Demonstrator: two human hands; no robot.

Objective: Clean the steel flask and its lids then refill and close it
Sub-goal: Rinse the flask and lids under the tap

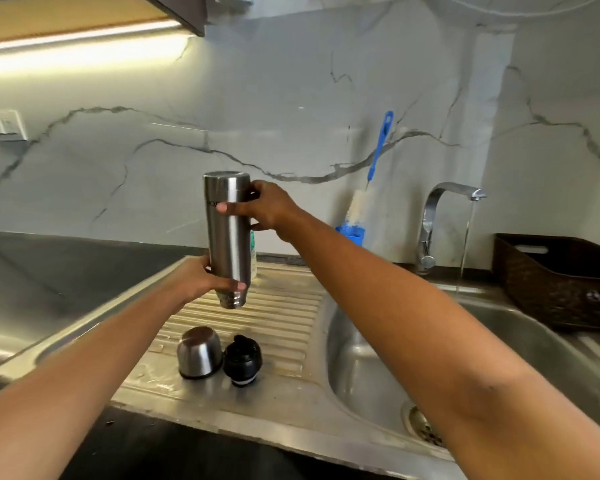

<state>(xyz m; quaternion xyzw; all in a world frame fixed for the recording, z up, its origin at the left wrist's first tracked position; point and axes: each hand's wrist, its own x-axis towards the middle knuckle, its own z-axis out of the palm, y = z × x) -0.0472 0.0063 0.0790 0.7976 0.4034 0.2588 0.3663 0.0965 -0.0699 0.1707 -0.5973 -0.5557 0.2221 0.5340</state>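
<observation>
Left hand (201,277) curled round the neck end and right hand (269,206) gripping the base end hold the flask (228,244) inverted, mouth down, above the drainboard (284,306), where steel cap (199,351) and black stopper (242,358) stand side by side, tap (440,216) running into the sink (361,358).
</observation>
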